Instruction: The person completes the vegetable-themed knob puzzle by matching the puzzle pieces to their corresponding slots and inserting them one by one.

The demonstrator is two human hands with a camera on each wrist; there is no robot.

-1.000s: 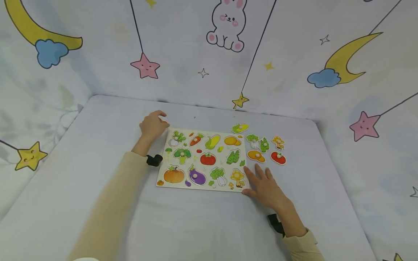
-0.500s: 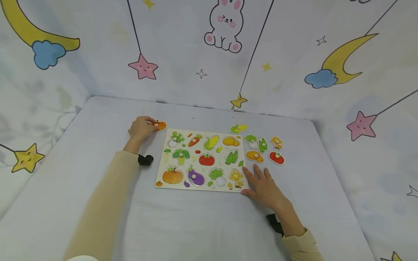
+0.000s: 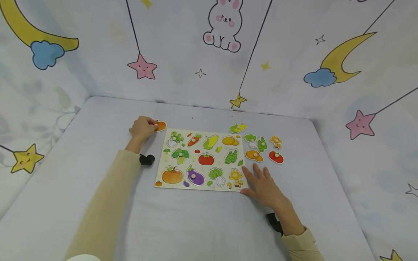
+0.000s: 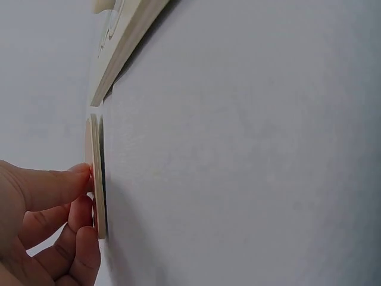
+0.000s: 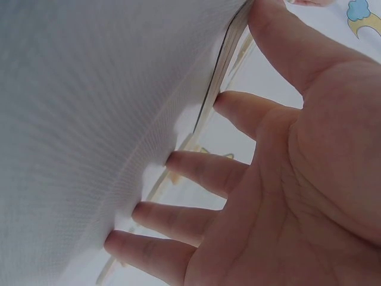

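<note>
At the upper-left corner of the wooden vegetable puzzle board (image 3: 164, 162), my left hand (image 3: 141, 128) pinches an orange pumpkin puzzle piece (image 3: 161, 125) between thumb and fingers. The left wrist view shows this piece (image 4: 97, 185) edge-on, close over the tabletop, with the thumb and curled fingers at its face. My right hand (image 3: 266, 188) lies with fingers spread at the board's lower-right corner. Its thumb and index fingertip touch the board's edge (image 5: 225, 65) in the right wrist view. Carrot, radish, broccoli and eggplant pieces with knobs sit in the board.
Right of the board lie loose pieces: a corn (image 3: 238, 128), a cabbage (image 3: 251, 140), asparagus (image 3: 262, 144), a potato (image 3: 254, 156), a mushroom (image 3: 276, 141) and a tomato (image 3: 276, 157). A patterned cloth wall (image 3: 183, 43) stands behind the table (image 3: 196, 224).
My left hand has shifted left from the board's corner and closed its fingers on the pumpkin piece, which now shows beside it. The right hand stays in place.
</note>
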